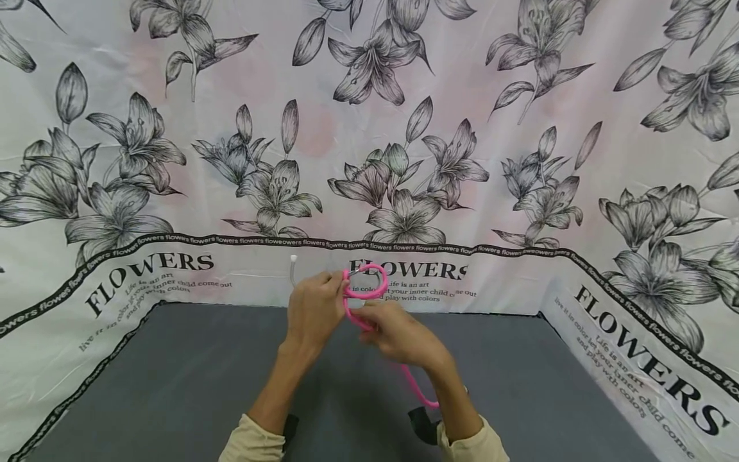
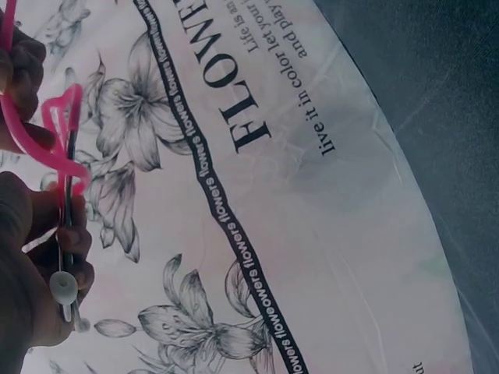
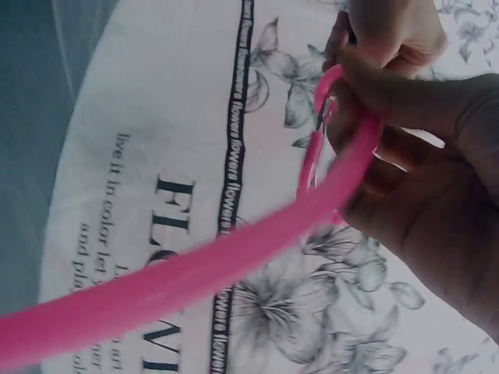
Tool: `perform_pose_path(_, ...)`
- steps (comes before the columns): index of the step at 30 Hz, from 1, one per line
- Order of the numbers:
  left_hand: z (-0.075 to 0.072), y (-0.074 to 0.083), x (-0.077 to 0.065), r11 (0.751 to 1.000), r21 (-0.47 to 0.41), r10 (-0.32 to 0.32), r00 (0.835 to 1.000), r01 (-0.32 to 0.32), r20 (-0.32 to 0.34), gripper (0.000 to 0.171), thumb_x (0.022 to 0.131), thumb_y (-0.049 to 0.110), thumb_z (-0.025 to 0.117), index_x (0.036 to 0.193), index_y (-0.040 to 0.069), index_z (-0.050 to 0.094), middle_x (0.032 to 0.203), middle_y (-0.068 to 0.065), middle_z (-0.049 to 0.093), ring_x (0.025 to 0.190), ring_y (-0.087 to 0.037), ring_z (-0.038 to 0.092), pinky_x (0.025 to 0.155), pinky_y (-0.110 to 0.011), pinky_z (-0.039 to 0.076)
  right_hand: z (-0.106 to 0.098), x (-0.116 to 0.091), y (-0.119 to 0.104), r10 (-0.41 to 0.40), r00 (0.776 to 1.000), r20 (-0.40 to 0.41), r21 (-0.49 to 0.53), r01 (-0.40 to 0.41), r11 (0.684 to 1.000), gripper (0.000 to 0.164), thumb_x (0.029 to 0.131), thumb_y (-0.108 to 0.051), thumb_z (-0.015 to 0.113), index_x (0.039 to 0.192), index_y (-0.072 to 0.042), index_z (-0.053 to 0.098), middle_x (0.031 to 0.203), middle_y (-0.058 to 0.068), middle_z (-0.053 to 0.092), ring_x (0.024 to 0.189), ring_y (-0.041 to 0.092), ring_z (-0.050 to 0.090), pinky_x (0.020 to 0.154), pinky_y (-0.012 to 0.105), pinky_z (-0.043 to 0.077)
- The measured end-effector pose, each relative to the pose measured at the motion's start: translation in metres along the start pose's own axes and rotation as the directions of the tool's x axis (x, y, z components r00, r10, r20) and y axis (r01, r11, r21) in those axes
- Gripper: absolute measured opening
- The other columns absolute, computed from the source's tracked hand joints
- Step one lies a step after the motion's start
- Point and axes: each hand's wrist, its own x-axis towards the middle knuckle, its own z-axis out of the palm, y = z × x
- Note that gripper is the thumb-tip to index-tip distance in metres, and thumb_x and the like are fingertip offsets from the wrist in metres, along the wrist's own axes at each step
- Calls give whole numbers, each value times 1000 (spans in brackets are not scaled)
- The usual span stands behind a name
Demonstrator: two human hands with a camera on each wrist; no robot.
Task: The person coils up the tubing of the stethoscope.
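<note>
Floral cloth [image 1: 314,135], backdrop; grey desk [image 1: 219,366] below. I log, left to right: left hand [image 1: 314,305], gripping metal stems [image 2: 65,214]; pink tube [image 3: 210,273], looped just beside, tail dropping rightward; right hand [image 1: 398,333], below the loop, pinching it. Far end unclear; perhaps the forearm [image 1: 456,398] hides it.

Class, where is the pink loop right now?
In the head view, the pink loop is just right of the left hand, above the right hand.

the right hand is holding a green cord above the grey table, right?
The colour is wrong: the cord is pink, as the right wrist view shows. The right hand is indeed holding it above the grey table.
</note>
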Motion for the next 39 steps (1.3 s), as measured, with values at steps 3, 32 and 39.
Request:
perform_pose_path(3,-2,-1,2,999,5,46,999,-46,-5,12,96,17,75,95,6,81,69,-5,68,56,-26,63,52,-37,51,-1,-2,-7,-5,993,-120,-122,-10,993,33,90,6,74,123,1,74,97,6,68,85,12,63,74,21,55)
perform_pose_path(32,-9,16,8,923,-135,374,922,-359,103,10,85,3,83,93,8,79,77,-1,73,70,-16,72,69,-26,60,-3,-1,15,-42,746,-665,-259,-177,950,21,78,11,82,91,-6,82,85,7,73,79,22,69,68,31,56)
perform_pose_path(39,-12,12,6,912,-115,406,905,-393,126,25,92,36,80,89,11,75,75,2,68,64,-11,62,62,-25,53,-5,0,13,-45,767,-640,-243,-147,959,20,79,8,84,95,-4,81,82,8,77,71,20,73,62,31,57)
